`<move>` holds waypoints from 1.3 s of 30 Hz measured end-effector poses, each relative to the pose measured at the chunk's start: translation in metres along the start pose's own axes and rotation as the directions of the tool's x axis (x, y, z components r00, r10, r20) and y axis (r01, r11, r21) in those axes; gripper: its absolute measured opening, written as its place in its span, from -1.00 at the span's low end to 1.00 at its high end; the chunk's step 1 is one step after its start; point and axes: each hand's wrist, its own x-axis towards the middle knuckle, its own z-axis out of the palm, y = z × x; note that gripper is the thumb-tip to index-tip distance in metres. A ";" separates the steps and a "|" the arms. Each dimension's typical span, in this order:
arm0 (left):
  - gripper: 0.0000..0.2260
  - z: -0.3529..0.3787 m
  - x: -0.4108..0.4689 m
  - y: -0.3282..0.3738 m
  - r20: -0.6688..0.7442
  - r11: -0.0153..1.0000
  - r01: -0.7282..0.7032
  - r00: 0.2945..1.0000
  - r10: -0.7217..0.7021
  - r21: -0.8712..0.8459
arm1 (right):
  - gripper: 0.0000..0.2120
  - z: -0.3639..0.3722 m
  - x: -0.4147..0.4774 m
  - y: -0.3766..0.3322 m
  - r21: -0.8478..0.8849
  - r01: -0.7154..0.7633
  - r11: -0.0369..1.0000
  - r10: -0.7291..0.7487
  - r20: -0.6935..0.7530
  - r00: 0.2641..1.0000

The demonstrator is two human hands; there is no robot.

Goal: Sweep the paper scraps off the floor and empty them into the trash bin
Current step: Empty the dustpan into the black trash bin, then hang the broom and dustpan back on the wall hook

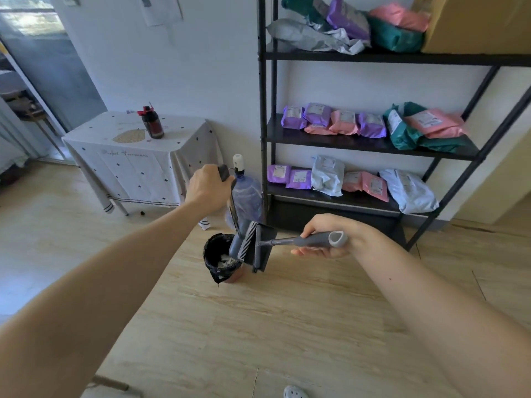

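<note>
Overhead, from the head camera, both bare arms reached out over the wooden floor [287, 326]. Her or his left hand [205, 188] had its fingers [201, 175] wrapped tight round the dark grip of the dustpan handle [223, 173], whose thin pole ran down to the grey dustpan [237, 245], tipped over the mouth of the trash bin [219, 257]. That bin, lined with a black bag, stood on the floor just in front of a blue water jug [245, 196], and pale paper scraps [225, 261] lay inside it. The right hand [330, 237] held the grey broom handle [313, 240], fingers curled closed about it, with the broom [260, 248] head lifted off the floor, pressed against the comb edge of the dustpan beside the bin. Behind stood a desk [135, 156] under a white cloth carrying a dark bottle [152, 123], and to the right a black shelf [373, 146] stacked with coloured parcels [344, 122].
</note>
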 end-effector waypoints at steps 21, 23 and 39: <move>-0.76 0.155 -0.036 0.084 0.453 0.984 -0.173 0.881 0.136 0.041 | -0.78 -0.120 -0.015 0.099 0.452 0.157 0.878 -0.094 -0.158 0.983; -0.77 0.173 -0.037 0.101 0.483 0.983 -0.181 0.864 0.142 0.035 | -0.69 -0.139 -0.019 0.102 0.459 0.195 0.867 -0.113 -0.201 0.973; -0.70 0.357 -0.048 0.324 0.654 0.939 -0.344 0.706 0.272 -0.019 | -0.67 -0.369 -0.067 0.139 0.131 0.313 0.941 -0.259 -0.318 0.912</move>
